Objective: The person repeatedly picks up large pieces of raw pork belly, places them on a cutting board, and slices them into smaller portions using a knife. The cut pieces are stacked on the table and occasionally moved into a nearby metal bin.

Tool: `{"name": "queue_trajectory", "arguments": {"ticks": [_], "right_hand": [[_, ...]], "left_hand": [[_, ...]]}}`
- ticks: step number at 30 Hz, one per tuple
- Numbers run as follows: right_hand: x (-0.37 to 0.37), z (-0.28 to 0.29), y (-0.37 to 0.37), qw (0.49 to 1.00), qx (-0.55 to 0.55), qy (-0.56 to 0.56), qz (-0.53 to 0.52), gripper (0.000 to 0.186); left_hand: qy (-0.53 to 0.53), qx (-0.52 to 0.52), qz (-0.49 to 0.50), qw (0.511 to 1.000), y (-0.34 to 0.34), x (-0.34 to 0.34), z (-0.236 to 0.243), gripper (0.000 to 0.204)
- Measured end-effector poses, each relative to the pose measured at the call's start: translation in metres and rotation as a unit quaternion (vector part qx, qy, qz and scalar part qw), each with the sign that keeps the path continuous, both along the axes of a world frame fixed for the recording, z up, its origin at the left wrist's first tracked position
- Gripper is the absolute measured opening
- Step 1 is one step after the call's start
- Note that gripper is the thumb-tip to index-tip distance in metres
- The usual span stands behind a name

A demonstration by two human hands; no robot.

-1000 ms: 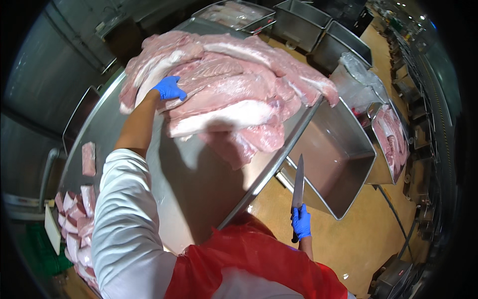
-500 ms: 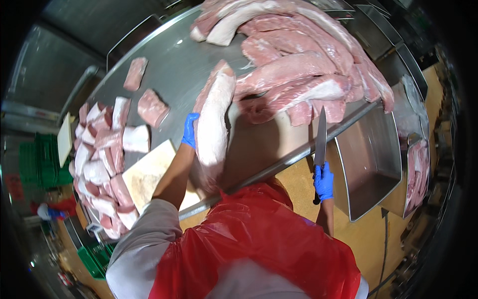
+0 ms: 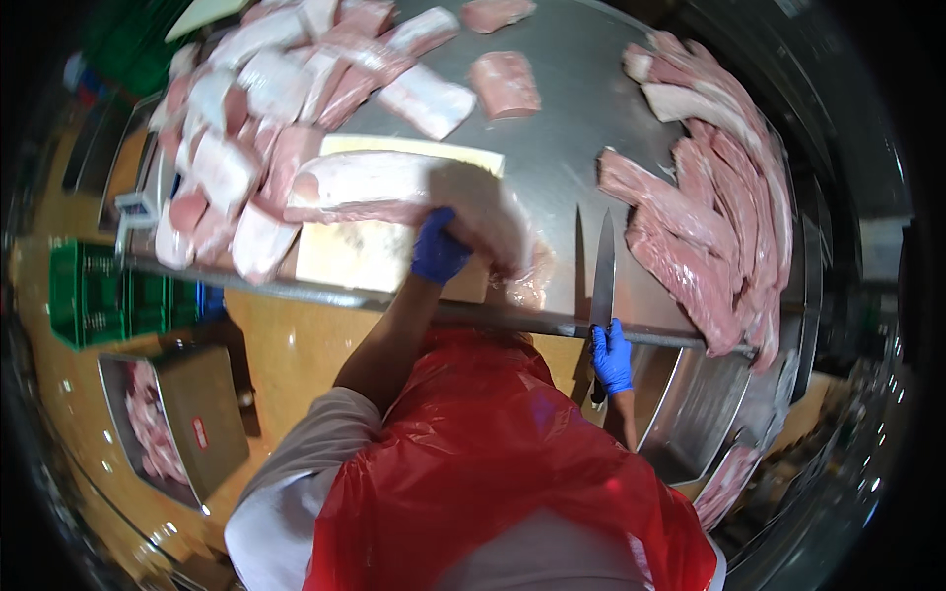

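Head view: cutting board (image 3: 345, 264) taken as reference, on steel counter (image 3: 567, 128). Long slab of meat (image 3: 379, 185), pale fat side up, spans the board left to right; its right end bends toward the wearer at the board's right edge. Whether it rests fully on the board: cannot tell. Left hand (image 3: 439, 246), blue-gloved, above the board's near part, fingers curled in on the slab's near edge, gripping it; fingertips hidden. Right hand (image 3: 612, 360), right of the board, closed around the handle of the knife (image 3: 604, 271), blade pointing away from the wearer. Pile of cut pieces (image 3: 261, 89): left of and beyond the board. Loose block (image 3: 506, 86): beyond its far right corner. Long meat strips (image 3: 705, 217): well right of it.
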State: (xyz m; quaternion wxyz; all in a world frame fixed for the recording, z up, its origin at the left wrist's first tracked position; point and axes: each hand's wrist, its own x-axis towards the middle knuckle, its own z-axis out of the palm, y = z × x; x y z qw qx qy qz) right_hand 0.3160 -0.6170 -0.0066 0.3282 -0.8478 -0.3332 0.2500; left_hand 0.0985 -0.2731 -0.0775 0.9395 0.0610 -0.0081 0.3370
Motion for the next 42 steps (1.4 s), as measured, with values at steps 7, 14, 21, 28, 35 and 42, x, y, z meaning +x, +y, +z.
{"name": "queue_trajectory", "arguments": {"ticks": [7,14,21,28,35,42], "right_hand": [[-0.071,0.021,0.042,0.993,0.019,0.111,-0.024,0.014],[-0.079,0.003,0.088,0.963,0.093,0.252,-0.022,0.012],[-0.073,-0.001,0.207,0.915,0.235,0.327,0.001,0.016],[0.031,-0.049,0.277,0.934,0.298,0.193,-0.033,0.011],[-0.027,0.014,0.244,0.983,0.138,-0.107,0.062,0.02],[-0.215,-0.024,0.21,0.86,0.076,-0.39,0.319,0.009]], "left_hand": [[0.424,0.395,-0.008,0.815,-0.032,-0.116,0.095,0.023],[0.851,0.382,0.014,0.361,0.068,-0.264,0.081,0.081],[0.666,0.373,0.185,0.618,0.046,-0.217,0.036,0.098],[0.783,0.417,0.165,0.431,0.052,-0.227,0.045,0.112],[0.762,0.283,0.147,0.563,0.026,-0.334,0.056,0.06],[0.707,0.568,0.159,0.389,0.047,-0.274,0.103,0.078]]}}
